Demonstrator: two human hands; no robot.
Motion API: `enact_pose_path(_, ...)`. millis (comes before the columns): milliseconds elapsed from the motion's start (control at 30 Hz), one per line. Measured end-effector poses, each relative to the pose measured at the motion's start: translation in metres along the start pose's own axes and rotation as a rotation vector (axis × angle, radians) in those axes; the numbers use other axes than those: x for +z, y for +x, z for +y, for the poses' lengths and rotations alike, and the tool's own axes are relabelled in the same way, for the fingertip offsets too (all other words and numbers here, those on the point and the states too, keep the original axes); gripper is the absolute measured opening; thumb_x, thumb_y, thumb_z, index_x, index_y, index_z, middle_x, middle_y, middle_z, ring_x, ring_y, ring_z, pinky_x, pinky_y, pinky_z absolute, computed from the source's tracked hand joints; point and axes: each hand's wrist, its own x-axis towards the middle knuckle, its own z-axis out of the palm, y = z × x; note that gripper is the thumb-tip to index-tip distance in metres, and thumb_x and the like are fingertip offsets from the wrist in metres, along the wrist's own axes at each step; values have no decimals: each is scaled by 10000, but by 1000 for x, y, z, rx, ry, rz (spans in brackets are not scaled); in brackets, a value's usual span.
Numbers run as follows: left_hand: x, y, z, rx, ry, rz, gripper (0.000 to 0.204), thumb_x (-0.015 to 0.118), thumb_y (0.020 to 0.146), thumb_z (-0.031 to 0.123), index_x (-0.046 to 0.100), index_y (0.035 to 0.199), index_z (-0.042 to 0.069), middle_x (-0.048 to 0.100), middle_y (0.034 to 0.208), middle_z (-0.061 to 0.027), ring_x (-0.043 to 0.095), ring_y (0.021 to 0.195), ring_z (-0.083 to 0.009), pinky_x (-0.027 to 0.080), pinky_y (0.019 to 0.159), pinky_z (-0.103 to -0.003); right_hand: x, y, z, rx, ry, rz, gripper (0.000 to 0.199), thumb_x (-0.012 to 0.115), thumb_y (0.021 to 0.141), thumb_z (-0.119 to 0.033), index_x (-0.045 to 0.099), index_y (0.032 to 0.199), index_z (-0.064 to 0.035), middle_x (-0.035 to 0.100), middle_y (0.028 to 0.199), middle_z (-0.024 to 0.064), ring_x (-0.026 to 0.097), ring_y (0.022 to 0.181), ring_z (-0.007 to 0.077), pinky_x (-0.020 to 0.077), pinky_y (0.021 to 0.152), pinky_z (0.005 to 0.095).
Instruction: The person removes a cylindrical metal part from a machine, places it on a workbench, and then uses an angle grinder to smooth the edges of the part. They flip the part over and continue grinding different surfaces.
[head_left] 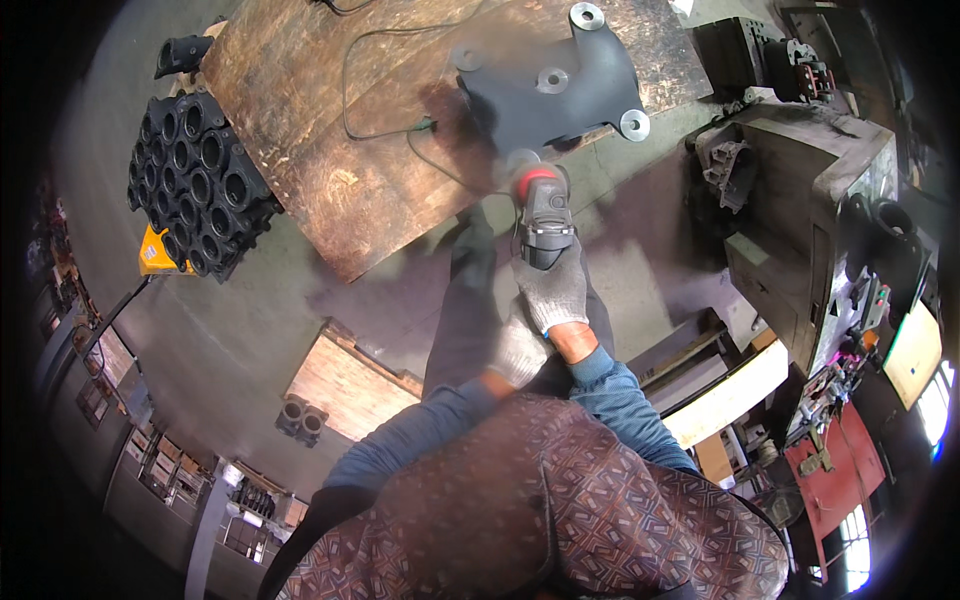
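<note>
My right hand (555, 292), in a grey knit glove, is closed around the rear body of an angle grinder (548, 212). The grinder points away from me, and its red-rimmed head is at the near edge of a dark metal casting (565, 105). That casting has arms ending in bright, round machined faces and lies on a worn wooden tabletop (345, 185). My left hand (520, 348), also gloved, lies against my right hand and wrist. Its fingers are blurred and partly hidden, so their grip cannot be made out.
A power cord (348, 90) loops across the tabletop. Many black ring-shaped castings (200, 185) are stacked at the left, above a yellow piece (160, 252). A large grey machine housing (790, 170) stands at the right. A wooden board (350, 388) with two castings (300, 420) beside it lies lower left.
</note>
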Motion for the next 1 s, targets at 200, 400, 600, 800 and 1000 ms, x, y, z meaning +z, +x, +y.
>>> enact_pose_path(200,-10,14,-26,-120,-568,-60,771,769,887,196,334,1497,16,584,1361,-166,600,1220,-273,516,997,-387,16,4,-19,64,-114,-14,733,797,793,-285,461,1390,-22,701,1145,237,700,1071,389,530,919,442)
enact_pose_path(400,-18,13,-27,-198,-1061,-99,550,572,998,38,351,1501,41,531,1421,-127,557,1273,-264,438,1124,-388,25,-4,-31,134,-84,-1,738,794,787,-279,455,1392,-27,692,1167,263,682,1088,426,521,938,445)
enact_pose_path(600,-22,18,-11,96,-198,-134,390,393,1092,150,407,1475,75,518,1423,-121,510,1313,-256,437,1128,-388,22,-9,-43,106,-62,40,686,789,788,-326,519,1315,20,709,1108,232,703,1040,386,528,924,441)
enact_pose_path(800,-42,10,43,175,-165,-203,493,457,1080,164,309,1545,95,492,1467,-133,471,1378,-263,425,1146,-420,18,-18,-52,118,-129,157,698,767,796,-331,501,1327,36,693,1142,271,700,1052,403,540,893,439)
enact_pose_path(1000,-58,53,80,118,-421,-210,507,473,1048,175,329,1532,126,484,1486,-124,473,1382,-270,428,1146,-452,7,3,-98,-62,-88,218,788,836,735,-386,510,1306,49,706,1124,274,701,1063,412,536,922,444)
